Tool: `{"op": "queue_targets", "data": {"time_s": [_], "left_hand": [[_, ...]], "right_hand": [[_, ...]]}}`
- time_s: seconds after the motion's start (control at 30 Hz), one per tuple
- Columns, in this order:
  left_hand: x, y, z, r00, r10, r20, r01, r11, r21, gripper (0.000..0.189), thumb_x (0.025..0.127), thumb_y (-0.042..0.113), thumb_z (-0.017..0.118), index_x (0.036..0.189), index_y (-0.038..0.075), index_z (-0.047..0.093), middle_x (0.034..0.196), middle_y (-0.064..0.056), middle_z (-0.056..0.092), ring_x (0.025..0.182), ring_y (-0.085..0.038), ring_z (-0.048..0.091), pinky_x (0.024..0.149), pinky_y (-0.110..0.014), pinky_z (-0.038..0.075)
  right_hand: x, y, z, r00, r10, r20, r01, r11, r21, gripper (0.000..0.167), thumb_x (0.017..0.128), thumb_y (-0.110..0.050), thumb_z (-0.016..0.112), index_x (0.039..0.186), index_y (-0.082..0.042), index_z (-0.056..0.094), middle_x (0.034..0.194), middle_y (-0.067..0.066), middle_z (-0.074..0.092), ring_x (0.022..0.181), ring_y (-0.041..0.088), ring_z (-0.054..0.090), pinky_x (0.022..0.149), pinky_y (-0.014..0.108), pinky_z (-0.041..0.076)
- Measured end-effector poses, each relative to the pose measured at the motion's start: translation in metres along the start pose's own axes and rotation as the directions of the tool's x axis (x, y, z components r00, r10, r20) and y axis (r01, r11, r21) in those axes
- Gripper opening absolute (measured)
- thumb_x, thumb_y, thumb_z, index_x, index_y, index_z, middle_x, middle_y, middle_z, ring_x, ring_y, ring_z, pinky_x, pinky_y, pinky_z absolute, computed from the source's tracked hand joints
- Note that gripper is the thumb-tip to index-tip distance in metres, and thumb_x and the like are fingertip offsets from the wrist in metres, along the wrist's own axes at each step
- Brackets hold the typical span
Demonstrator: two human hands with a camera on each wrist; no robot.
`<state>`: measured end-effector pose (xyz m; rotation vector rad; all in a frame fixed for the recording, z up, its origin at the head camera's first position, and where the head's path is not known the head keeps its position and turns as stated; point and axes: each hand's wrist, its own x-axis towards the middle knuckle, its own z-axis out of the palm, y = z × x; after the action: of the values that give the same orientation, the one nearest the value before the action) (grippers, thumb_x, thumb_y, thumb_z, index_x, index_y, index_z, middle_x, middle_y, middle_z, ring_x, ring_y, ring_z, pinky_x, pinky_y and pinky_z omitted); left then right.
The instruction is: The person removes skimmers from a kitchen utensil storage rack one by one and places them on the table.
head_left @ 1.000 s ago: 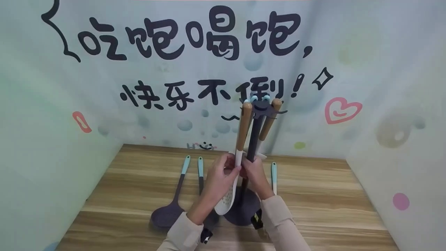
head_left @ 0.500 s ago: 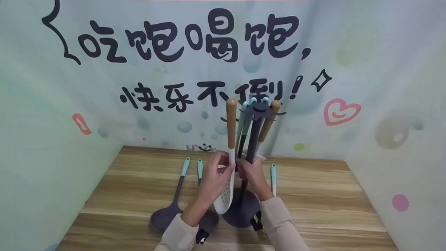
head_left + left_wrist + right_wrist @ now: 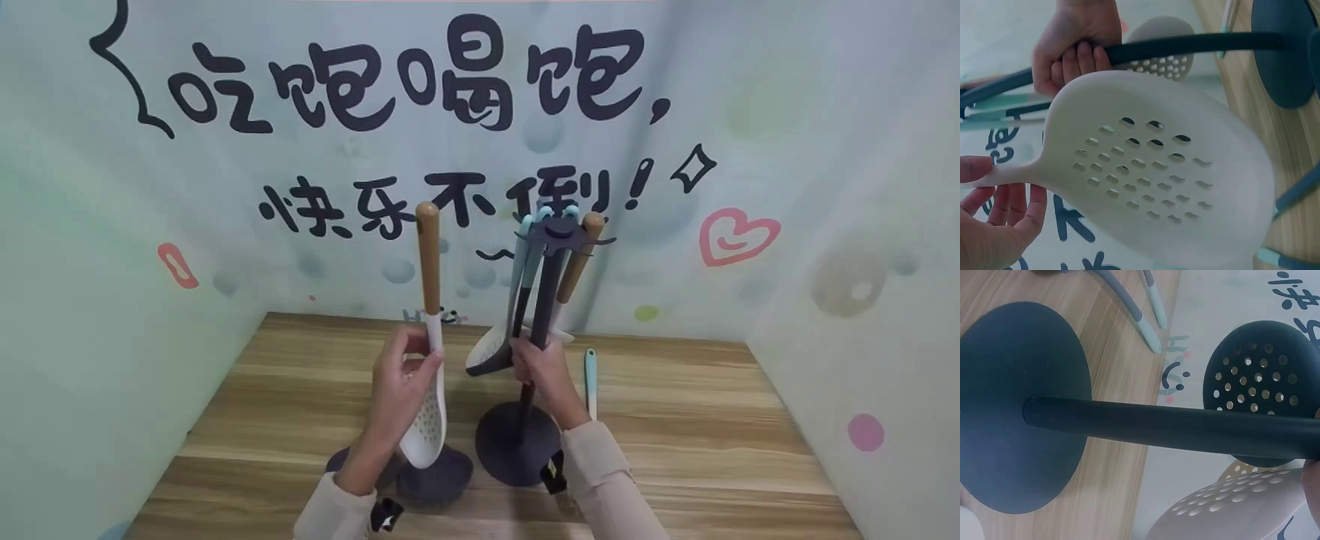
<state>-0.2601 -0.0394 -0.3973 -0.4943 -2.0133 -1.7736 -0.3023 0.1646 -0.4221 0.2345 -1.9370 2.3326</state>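
Observation:
My left hand (image 3: 397,390) pinches the white neck of a skimmer (image 3: 1241,169) with a wooden handle (image 3: 429,262). Its perforated bowl points down, left of a dark utensil stand (image 3: 550,307). Around the stand's pole curl the fingers of my right hand (image 3: 549,375). A round base (image 3: 499,450) is at the bottom of the pole and a ring of hooks (image 3: 561,236) at its top. Several utensils hang there, among them a dark skimmer (image 3: 1219,391), a pale perforated one (image 3: 1207,523) and one with a wooden handle (image 3: 583,255).
On the wooden table (image 3: 697,435), a dark utensil head (image 3: 435,480) lies below the held skimmer. Another dark utensil (image 3: 345,457) is partly hidden behind my left arm. A turquoise-handled utensil (image 3: 590,375) lies right of the stand. A printed cloth (image 3: 787,135) closes off the back.
My left hand has carried the wooden-handled skimmer leftward, away from the stand. The dark skimmer hanging on the stand now shows. My right hand keeps its grip on the pole.

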Motion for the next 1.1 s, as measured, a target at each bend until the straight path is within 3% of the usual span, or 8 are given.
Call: {"op": "queue_targets", "data": {"time_s": [0.2, 0.57, 0.83, 1.1], "left_hand": [[0.004, -0.004, -0.031, 0.992, -0.082, -0.094, 0.084, 0.996, 0.015, 0.018, 0.087, 0.005, 0.061, 0.103, 0.002, 0.054, 0.097, -0.009, 0.057, 0.09, -0.017, 0.054, 0.075, -0.025, 0.05], [0.009, -0.033, -0.082, 0.973, -0.123, -0.197, 0.152, 0.979, 0.138, 0.021, 0.09, 0.012, 0.06, 0.107, 0.002, 0.053, 0.098, -0.007, 0.056, 0.088, -0.012, 0.052, 0.072, -0.021, 0.044], [0.009, -0.068, -0.109, 0.944, -0.228, -0.237, 0.265, 0.954, 0.137, 0.023, 0.091, 0.012, 0.058, 0.11, 0.0, 0.051, 0.105, -0.015, 0.062, 0.082, -0.001, 0.06, 0.073, -0.014, 0.047], [0.008, -0.11, -0.123, 0.913, -0.336, -0.231, 0.371, 0.92, 0.126, 0.021, 0.091, 0.001, 0.051, 0.11, -0.005, 0.044, 0.11, -0.03, 0.06, 0.072, 0.006, 0.059, 0.072, -0.015, 0.049]], "right_hand": [[0.0, 0.0, 0.0, 1.0, 0.015, -0.002, -0.015, 1.0, -0.003, 0.036, 0.089, -0.005, 0.05, 0.056, -0.01, 0.036, 0.045, -0.006, 0.034, 0.04, 0.009, 0.028, 0.041, 0.024, 0.024], [0.0, -0.001, -0.001, 1.0, -0.01, 0.011, 0.01, 1.0, -0.006, 0.035, 0.089, -0.003, 0.049, 0.057, -0.009, 0.037, 0.044, -0.007, 0.035, 0.038, 0.008, 0.03, 0.04, 0.024, 0.024], [0.001, 0.001, -0.001, 0.999, -0.026, 0.027, 0.026, 1.0, -0.007, 0.035, 0.089, -0.005, 0.05, 0.057, -0.009, 0.038, 0.044, -0.007, 0.035, 0.039, 0.008, 0.029, 0.04, 0.023, 0.024], [0.001, 0.001, -0.001, 1.0, -0.019, 0.02, 0.019, 1.0, 0.007, 0.035, 0.088, -0.005, 0.05, 0.056, -0.012, 0.037, 0.044, -0.008, 0.034, 0.038, 0.006, 0.029, 0.039, 0.021, 0.024]]}}
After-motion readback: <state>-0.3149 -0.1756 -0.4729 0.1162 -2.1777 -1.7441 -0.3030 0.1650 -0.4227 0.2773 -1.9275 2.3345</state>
